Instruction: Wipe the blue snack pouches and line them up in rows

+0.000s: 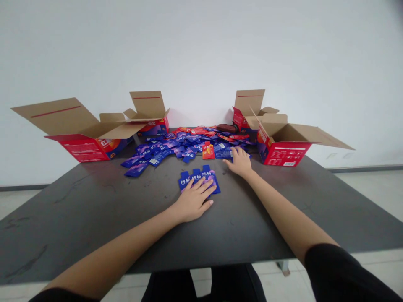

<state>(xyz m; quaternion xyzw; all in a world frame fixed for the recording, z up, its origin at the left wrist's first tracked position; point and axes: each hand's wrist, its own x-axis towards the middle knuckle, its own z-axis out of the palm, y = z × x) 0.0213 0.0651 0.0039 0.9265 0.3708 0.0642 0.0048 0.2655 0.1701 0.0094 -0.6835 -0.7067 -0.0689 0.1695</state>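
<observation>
My left hand [192, 203] lies flat, fingers spread, over the lower part of blue sachets [206, 173]. Three capped-shape tops stick out side by side beyond its fingertips. Farther out, my right hand [240, 162] rests with its thumb apart and its fingers stretched over a blue sachet [223, 154] at the right front of the pile. Part of that sachet is hidden under the fingers. Just left of it, a red-orange sachet [208, 152] faces up. Behind both hands spreads a loose pile of blue sachets [171, 143] mixed with red ones.
Open red-and-blue cartons flank the pile: a left front one [85, 150], a left back one [162, 126], a right front one [286, 154] and a right back one [239, 119]. A dark brown object [227, 128] lies behind the pile. The dark table [126, 218] meets a white wall.
</observation>
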